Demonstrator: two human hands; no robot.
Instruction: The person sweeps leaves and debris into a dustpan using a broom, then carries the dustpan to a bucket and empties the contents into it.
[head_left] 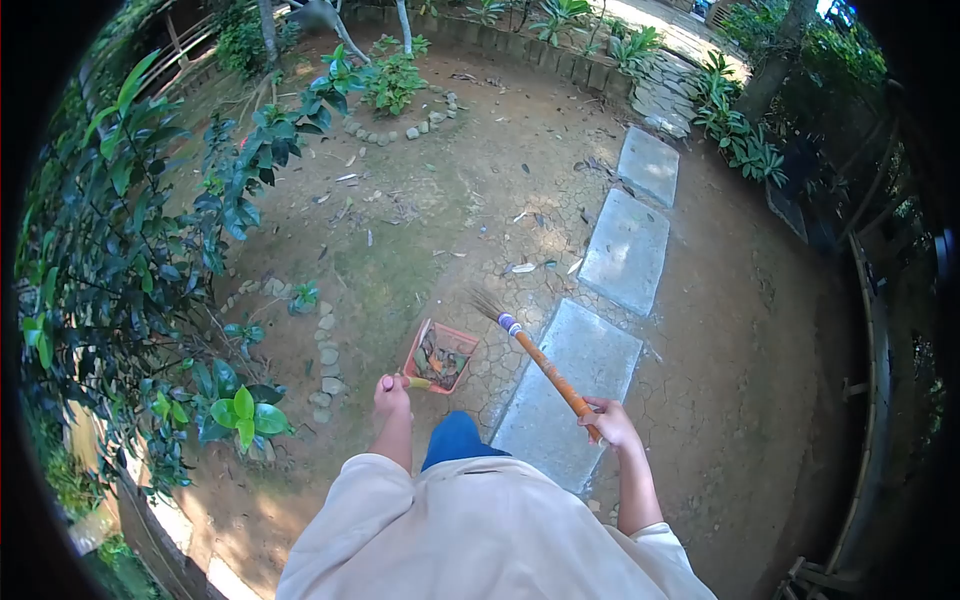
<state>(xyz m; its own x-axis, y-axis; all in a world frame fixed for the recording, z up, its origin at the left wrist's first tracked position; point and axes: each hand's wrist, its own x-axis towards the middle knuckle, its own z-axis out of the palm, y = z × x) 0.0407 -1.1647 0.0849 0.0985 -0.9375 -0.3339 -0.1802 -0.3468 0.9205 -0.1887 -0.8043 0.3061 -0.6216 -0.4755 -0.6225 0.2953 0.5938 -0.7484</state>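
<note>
My left hand (392,393) is closed round the yellowish handle of an orange-red dustpan (467,343). Dry leaves (437,362) in brown, green and orange lie inside it. On the other side, my right hand (612,424) grips the lower end of a broom (553,372) with an orange-brown handle and a purple and white binding. Its thin bristles (485,302) point forward and left, over the cracked soil just beyond the dustpan. The broom handle crosses above a grey paving slab (590,350) in this view.
Further slabs (625,250) run forward to a stone path (662,95). Fallen leaves (523,268) are scattered over the bare soil. A leafy shrub (120,270) and a row of stones (328,355) stand at left. A bamboo rail (868,400) borders the right side.
</note>
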